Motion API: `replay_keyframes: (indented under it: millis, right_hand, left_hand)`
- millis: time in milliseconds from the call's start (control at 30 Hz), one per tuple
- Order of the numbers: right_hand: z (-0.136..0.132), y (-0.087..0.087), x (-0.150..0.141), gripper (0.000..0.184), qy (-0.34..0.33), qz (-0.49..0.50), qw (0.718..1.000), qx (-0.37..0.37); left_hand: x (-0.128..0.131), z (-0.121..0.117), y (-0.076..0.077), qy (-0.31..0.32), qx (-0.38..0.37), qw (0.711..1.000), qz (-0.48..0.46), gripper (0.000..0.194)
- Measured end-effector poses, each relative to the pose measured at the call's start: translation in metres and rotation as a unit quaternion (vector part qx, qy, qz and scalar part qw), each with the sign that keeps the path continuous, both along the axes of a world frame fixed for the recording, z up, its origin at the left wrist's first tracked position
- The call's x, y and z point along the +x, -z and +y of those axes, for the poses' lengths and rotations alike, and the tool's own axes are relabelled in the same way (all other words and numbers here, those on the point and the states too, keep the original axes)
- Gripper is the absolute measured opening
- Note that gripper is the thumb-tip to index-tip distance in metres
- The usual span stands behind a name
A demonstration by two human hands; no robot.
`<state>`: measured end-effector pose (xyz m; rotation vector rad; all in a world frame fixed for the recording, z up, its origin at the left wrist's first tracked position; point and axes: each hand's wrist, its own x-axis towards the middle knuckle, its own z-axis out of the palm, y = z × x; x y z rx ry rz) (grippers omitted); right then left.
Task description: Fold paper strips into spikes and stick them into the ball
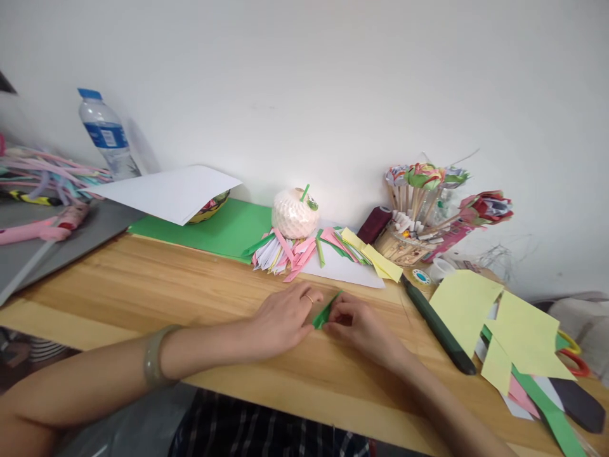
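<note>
In the head view a small folded piece of green paper (323, 315) is between my two hands, just above the wooden table. My right hand (359, 325) is closed, thumb and fingers pinching its right side. My left hand (284, 317), with a ring on one finger, is curled at the left end of the paper, its thumb tip at the lower corner. The left fingertips are partly hidden. Behind my hands lies a pile of folded paper strips (292, 254) in white, pink and green, in front of a white netted ball (295, 214).
A dark green cutter-like tool (438, 327) lies to the right, beside yellow paper sheets (469, 304) and scissors (573, 362). Paper flowers (425, 176) stand in a wooden holder (399, 247). Green sheets (238, 228), a water bottle (108, 136) and a pink glue gun (42, 228) are on the left.
</note>
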<state>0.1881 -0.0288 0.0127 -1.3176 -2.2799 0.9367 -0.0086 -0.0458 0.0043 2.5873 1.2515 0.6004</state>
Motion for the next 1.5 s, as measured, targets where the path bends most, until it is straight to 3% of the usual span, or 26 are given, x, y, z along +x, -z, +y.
replay_keyframes:
  millis: [133,233,400,667,1500]
  right_hand:
    - [0.000,0.000,-0.001,0.016,0.010,-0.008,1.000,-0.005]
    - [0.002,0.000,-0.002,0.016,0.011,-0.013,1.000,-0.005]
    - [0.004,-0.001,-0.003,0.017,0.011,-0.021,1.000,-0.004]
    - [0.002,-0.003,-0.005,0.018,0.019,-0.034,0.999,-0.004]
    - [0.004,-0.001,-0.008,0.016,0.028,-0.097,0.994,0.045]
  left_hand:
    - [-0.006,-0.010,0.005,0.041,0.061,0.996,0.039,0.011]
    - [-0.013,-0.017,0.010,0.090,0.099,0.989,0.060,0.023]
    - [-0.018,-0.024,0.015,0.129,0.153,0.970,0.137,0.022]
    - [-0.009,-0.023,0.010,0.111,0.113,0.964,0.214,0.030]
    - [-0.005,-0.020,0.006,0.103,0.055,0.972,0.205,0.030]
